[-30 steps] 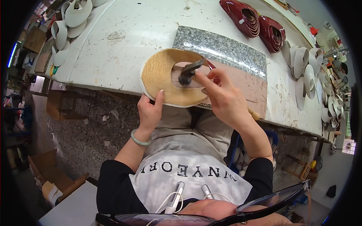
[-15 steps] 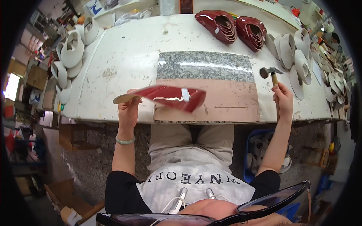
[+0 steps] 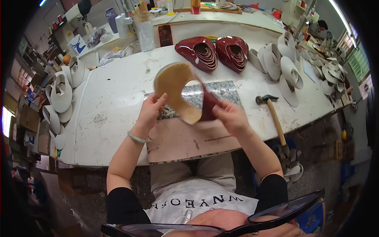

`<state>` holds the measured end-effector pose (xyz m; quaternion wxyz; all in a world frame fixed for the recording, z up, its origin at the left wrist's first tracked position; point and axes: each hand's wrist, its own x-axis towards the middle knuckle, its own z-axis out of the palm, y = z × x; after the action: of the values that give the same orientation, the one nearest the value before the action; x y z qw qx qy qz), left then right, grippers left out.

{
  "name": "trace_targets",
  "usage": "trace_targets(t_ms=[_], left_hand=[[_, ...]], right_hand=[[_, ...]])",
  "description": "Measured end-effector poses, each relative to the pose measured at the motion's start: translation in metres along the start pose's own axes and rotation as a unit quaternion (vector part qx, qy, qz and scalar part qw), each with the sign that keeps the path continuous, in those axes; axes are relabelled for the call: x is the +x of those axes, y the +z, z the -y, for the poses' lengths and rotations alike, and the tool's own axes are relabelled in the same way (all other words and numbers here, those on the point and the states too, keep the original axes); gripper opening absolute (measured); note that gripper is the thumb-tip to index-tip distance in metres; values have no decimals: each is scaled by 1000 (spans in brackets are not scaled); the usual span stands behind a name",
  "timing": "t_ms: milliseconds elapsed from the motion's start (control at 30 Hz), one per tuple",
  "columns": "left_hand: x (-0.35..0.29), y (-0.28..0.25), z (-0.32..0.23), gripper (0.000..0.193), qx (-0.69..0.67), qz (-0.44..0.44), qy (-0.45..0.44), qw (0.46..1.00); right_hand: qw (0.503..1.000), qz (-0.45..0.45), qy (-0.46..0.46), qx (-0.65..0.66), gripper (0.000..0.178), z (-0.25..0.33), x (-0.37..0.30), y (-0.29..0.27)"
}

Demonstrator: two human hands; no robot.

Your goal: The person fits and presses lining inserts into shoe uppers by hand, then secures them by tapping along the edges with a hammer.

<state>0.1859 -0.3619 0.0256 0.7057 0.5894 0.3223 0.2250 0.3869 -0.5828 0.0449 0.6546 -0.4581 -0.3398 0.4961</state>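
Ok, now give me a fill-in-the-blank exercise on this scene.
The left hand and right hand hold a tan-lined shoe upper whose outside is dark ____.
A pale bracelet circles the ____ wrist.
The hammer lies on the table, to the ____ of the speckled slab.
Beyond that slab sit ____ stacks of glossy uppers.
Missing words: red; left; right; two.

Left hand (image 3: 150, 111) and right hand (image 3: 232, 117): bare. Sleeves (image 3: 272, 190): black, edges near the elbows. Shirt front (image 3: 205, 190): pale mottled grey, one row of dark lettering. Trousers (image 3: 215, 172): beige. Bangle (image 3: 136, 138): smooth, pale green — on left wrist. Glasses (image 3: 291, 207): glossy black frame. Chest: slim silvery fitting (image 3: 188, 215) with white cord (image 3: 179, 218) — partly hidden.
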Motion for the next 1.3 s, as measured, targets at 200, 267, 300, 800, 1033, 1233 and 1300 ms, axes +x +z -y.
trace_targets(t_ms=[200, 267, 300, 800, 1033, 1233, 1300], left_hand=[[-2, -39, -22, 47, -5, -73, 82, 994], [-11, -68, -17, 45, 1, -102, 78, 992], [-21, -90, -14, 43, 11, -137, 71, 988], [-72, -420, -7, 84, 516, -656, 85, 544], [-32, -474, -42, 123, 553, -610, -152, 548], [-14, -531, -58, 118, 577, -564, -238, 542], [-14, -544, -50, 75, 556, -586, -115, 578]], right_hand=[[857, -225, -306, -349, 25, 53, 88, -23], [645, -254, -379, -613, 24, 38, 117, -43], [606, -238, -360, -668, 24, 26, 129, -43], [608, -141, -286, -727, 61, -21, 148, 11], [689, -24, -219, -690, 48, -64, 117, 59], [698, -41, -201, -686, 39, -64, 117, 65], [699, -44, -189, -689, 37, -62, 116, 67]])
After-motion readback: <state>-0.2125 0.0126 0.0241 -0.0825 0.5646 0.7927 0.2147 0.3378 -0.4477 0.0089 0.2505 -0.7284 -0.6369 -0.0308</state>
